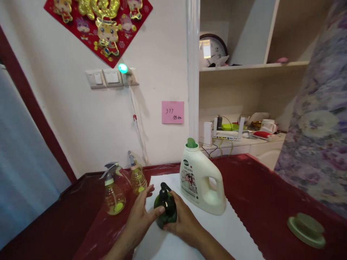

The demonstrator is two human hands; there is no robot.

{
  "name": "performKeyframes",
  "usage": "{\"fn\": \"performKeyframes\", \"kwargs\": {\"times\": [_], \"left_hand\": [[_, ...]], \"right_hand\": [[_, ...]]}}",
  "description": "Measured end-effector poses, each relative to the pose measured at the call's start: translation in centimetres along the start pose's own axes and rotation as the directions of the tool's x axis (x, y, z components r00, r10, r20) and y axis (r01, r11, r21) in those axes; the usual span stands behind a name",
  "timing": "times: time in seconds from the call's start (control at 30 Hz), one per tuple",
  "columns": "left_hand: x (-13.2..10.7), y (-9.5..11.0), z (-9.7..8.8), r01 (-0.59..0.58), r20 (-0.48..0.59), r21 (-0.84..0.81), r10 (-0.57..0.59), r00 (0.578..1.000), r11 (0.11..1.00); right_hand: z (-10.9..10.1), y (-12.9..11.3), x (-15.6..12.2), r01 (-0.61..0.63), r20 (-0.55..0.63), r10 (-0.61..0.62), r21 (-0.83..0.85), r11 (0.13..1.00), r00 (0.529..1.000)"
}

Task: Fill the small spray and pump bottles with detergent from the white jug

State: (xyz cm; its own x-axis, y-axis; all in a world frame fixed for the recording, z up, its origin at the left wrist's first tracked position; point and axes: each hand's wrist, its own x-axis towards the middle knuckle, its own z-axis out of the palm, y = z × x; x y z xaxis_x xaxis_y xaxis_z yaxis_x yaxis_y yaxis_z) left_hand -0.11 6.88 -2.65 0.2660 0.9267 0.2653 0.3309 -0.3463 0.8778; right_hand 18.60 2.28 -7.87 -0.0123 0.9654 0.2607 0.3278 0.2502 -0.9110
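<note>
Since the dark green pump bottle [169, 207] is clasped round its far side by the right hand [185, 221], just left of the detergent jug [199, 184], steadying is presumably intended; resting or lifted, cannot be told. Right grip closed on bottle, wrist angled inward. Left hand [141, 213] held apart, fingers spread, thumb brought against or just before it. Spray bottles [115, 198] grouped farther left of jug, likely for clearance.

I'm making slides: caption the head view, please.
Right hand holds a dark green pump bottle, left hand open beside it, pale jug behind.
</note>
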Motion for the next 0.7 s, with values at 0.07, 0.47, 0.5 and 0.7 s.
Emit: {"fn": "performKeyframes", "kwargs": {"times": [0.07, 0.47, 0.5, 0.7], "left_hand": [[0.5, 1.4, -0.2, -0.027, -0.069, 0.023, 0.028, 0.997, 0.999], [3.1, 3.0, 1.0, -0.196, 0.005, 0.236, 0.201, 0.98, 0.952], [3.3, 2.7, 0.9, -0.173, 0.026, 0.199, 0.172, 0.985, 0.965], [3.1, 1.7, 0.9, -0.009, 0.065, 0.0, 0.009, 0.998, 1.0]], "right_hand": [[0.0, 0.0, -0.1, -0.014, 0.006, 0.014, -0.003, 1.0, 1.0], [-0.7, -1.3, 0.4, -0.063, 0.026, 0.065, -0.079, 0.995, 0.998], [-0.9, -1.3, 0.4, -0.065, 0.032, 0.068, -0.085, 0.994, 0.997], [-1.4, -1.7, 0.4, -0.07, 0.048, 0.075, -0.103, 0.992, 0.996]]}}
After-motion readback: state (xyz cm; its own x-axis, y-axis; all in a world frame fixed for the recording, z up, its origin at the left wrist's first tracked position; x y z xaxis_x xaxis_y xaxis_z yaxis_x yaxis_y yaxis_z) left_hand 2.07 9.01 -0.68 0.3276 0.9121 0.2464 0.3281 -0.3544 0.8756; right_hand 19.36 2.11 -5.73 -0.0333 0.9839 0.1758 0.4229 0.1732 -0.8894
